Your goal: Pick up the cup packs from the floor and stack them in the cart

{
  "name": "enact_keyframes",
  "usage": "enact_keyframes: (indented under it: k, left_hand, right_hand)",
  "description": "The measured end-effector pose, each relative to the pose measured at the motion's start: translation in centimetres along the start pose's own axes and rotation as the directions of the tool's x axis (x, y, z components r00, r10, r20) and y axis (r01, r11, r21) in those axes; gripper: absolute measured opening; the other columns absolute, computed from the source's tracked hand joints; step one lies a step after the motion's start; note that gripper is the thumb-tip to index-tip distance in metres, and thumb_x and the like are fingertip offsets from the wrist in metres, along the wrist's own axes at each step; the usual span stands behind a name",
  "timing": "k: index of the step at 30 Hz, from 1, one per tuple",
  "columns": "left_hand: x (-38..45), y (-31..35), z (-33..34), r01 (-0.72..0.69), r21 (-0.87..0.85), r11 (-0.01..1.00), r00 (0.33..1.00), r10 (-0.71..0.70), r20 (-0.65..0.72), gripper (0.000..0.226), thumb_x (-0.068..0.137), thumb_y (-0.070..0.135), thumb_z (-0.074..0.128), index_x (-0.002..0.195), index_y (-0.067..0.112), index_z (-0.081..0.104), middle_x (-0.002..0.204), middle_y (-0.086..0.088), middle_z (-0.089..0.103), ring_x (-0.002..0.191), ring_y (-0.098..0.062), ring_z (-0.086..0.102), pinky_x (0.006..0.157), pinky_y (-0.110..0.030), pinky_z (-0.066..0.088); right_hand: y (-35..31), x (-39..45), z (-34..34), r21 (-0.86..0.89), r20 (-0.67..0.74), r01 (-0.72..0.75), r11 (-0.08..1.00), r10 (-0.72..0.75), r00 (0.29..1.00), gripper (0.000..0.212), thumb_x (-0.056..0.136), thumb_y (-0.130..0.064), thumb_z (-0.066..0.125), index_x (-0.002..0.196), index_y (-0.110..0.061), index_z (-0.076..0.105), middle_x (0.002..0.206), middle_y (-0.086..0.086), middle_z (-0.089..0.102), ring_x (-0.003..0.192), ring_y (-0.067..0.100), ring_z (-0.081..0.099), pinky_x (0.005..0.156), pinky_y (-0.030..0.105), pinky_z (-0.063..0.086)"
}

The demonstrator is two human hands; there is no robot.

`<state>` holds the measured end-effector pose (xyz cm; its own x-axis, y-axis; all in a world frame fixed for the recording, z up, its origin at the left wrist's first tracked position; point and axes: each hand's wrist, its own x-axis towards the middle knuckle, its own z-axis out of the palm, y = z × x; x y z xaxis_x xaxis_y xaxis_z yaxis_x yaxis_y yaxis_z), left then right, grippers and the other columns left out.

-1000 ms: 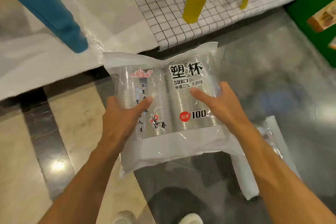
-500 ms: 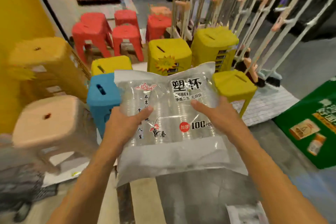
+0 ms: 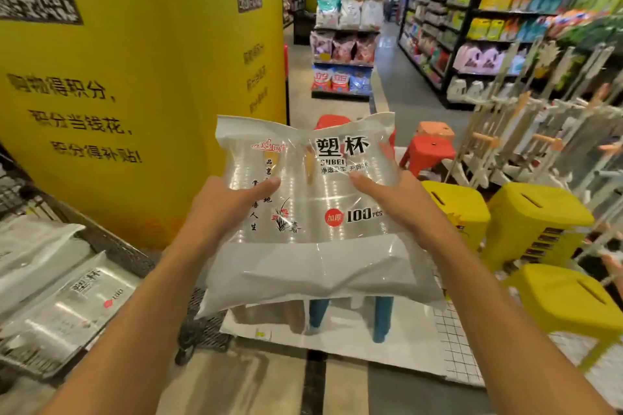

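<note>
**Cup pack held up beside the cart**

While both arms reach forward at chest height, a clear plastic cup pack is held in the air between the two hands, well above the floor. Its printed face is turned toward the camera, with black characters at the top, a red round mark and "100 PCS" lower down, and a white band across the bottom edge. Rows of clear cups show through the film.

On one side the left hand grips the pack, its thumb lying across the front and its other fingers hidden behind the film. Opposite it, the right hand grips the other side in the same way, thumb on the front near the printed characters.

At the lower left stands a dark wire cart, where another cup pack already lies flat with more white packaging beside it. The held pack is near the cart but apart from it.

Behind the pack rises a big yellow pillar printed with dark characters. Yellow stools stand to the right, red stools farther back, and the legs of a blue stool show under the pack. Stocked shelves line the aisle beyond, and a rack of mops leans at the right.
</note>
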<state>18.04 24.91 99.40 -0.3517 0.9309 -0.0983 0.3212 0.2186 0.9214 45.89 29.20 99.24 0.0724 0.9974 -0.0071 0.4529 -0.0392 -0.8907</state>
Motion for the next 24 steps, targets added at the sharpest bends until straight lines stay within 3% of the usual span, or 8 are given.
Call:
enact_keyframes:
  k: [3, 5, 7, 10, 13, 15, 18, 24]
  left_hand:
    - [0.7, -1.5, -5.6, 0.030, 0.008, 1.000, 0.994, -0.029, -0.106, 0.105, 0.058, 0.078, 0.081, 0.129, 0.003, 0.062, 0.117, -0.020, 0.069, 0.094, -0.028, 0.069, 0.067, -0.034, 0.046]
    - [1.4, -2.8, -8.8, 0.052, 0.026, 0.998, 0.982, -0.046, -0.186, 0.119, 0.048, 0.088, 0.077, 0.128, 0.001, 0.062, 0.122, -0.023, 0.067, 0.100, -0.035, 0.069, 0.069, -0.036, 0.051]
    - [2.2, -4.2, -11.5, 0.102, 0.035, 0.994, 0.961, -0.089, -0.263, 0.131, 0.041, 0.094, 0.073, 0.133, 0.001, 0.059, 0.129, -0.024, 0.064, 0.114, -0.040, 0.065, 0.084, -0.046, 0.054]
    - [3.2, -6.4, -14.6, 0.163, -0.009, 0.987, 0.919, -0.155, -0.362, 0.128, 0.042, 0.094, 0.073, 0.133, 0.006, 0.059, 0.127, -0.017, 0.067, 0.111, -0.036, 0.066, 0.084, -0.044, 0.054]
    - [4.8, -7.8, -17.5, 0.204, -0.031, 0.979, 0.880, -0.197, -0.433, 0.091, 0.064, 0.076, 0.079, 0.128, 0.013, 0.065, 0.121, -0.010, 0.070, 0.102, -0.027, 0.067, 0.083, -0.040, 0.054]
    - [6.1, -8.5, -19.1, 0.252, -0.038, 0.967, 0.832, -0.237, -0.501, 0.092, 0.066, 0.074, 0.078, 0.130, 0.010, 0.063, 0.130, -0.014, 0.067, 0.109, -0.030, 0.067, 0.090, -0.043, 0.054]
    - [7.8, -9.5, -21.7, 0.289, -0.067, 0.955, 0.763, -0.272, -0.586, 0.116, 0.048, 0.089, 0.075, 0.130, 0.008, 0.064, 0.129, -0.018, 0.068, 0.110, -0.034, 0.068, 0.093, -0.047, 0.057]
    - [10.1, -12.8, -26.5, 0.338, -0.277, 0.900, 0.599, -0.432, -0.674, 0.089, 0.064, 0.070, 0.083, 0.119, 0.004, 0.060, 0.105, -0.003, 0.068, 0.092, -0.020, 0.066, 0.088, -0.041, 0.057]
  right_hand:
    - [-4.0, 1.4, 5.3, -0.021, 0.119, 0.058, 0.998, -0.055, 0.991, 0.115, 0.048, -0.097, 0.073, 0.142, -0.033, 0.057, 0.127, -0.011, 0.070, 0.116, 0.018, 0.068, 0.104, 0.045, 0.053]
    - [-6.3, 2.2, 8.8, 0.008, 0.219, 0.085, 0.996, -0.084, 0.972, 0.085, 0.062, -0.086, 0.078, 0.130, -0.039, 0.059, 0.115, -0.020, 0.068, 0.104, 0.009, 0.069, 0.101, 0.039, 0.051]
    - [-7.9, 3.3, 12.3, 0.009, 0.319, 0.120, 0.993, -0.117, 0.941, 0.056, 0.073, -0.075, 0.080, 0.112, -0.039, 0.063, 0.102, -0.026, 0.068, 0.089, 0.002, 0.067, 0.095, 0.035, 0.051]
    - [-9.6, 6.0, 18.6, 0.007, 0.385, 0.169, 0.986, -0.158, 0.909, 0.096, 0.054, -0.094, 0.074, 0.129, -0.034, 0.067, 0.115, -0.012, 0.078, 0.105, 0.018, 0.075, 0.097, 0.046, 0.058]
    - [-10.8, 9.6, 25.1, -0.006, 0.485, 0.210, 0.978, -0.181, 0.855, 0.131, 0.038, -0.106, 0.067, 0.141, -0.026, 0.060, 0.131, 0.000, 0.072, 0.117, 0.029, 0.071, 0.100, 0.054, 0.057]
    - [-12.5, 11.6, 29.0, -0.005, 0.542, 0.232, 0.973, -0.192, 0.818, 0.129, 0.039, -0.105, 0.069, 0.138, -0.023, 0.060, 0.130, 0.002, 0.071, 0.115, 0.029, 0.070, 0.099, 0.054, 0.057]
    - [-15.4, 13.8, 34.2, -0.018, 0.643, 0.289, 0.957, -0.211, 0.736, 0.125, 0.042, -0.102, 0.070, 0.134, -0.019, 0.059, 0.125, 0.002, 0.071, 0.112, 0.029, 0.070, 0.098, 0.053, 0.057]
    - [-19.3, 16.0, 44.9, 0.002, 0.777, 0.371, 0.929, -0.235, 0.584, 0.127, 0.043, -0.103, 0.068, 0.137, -0.019, 0.057, 0.131, 0.001, 0.069, 0.115, 0.030, 0.069, 0.099, 0.056, 0.057]
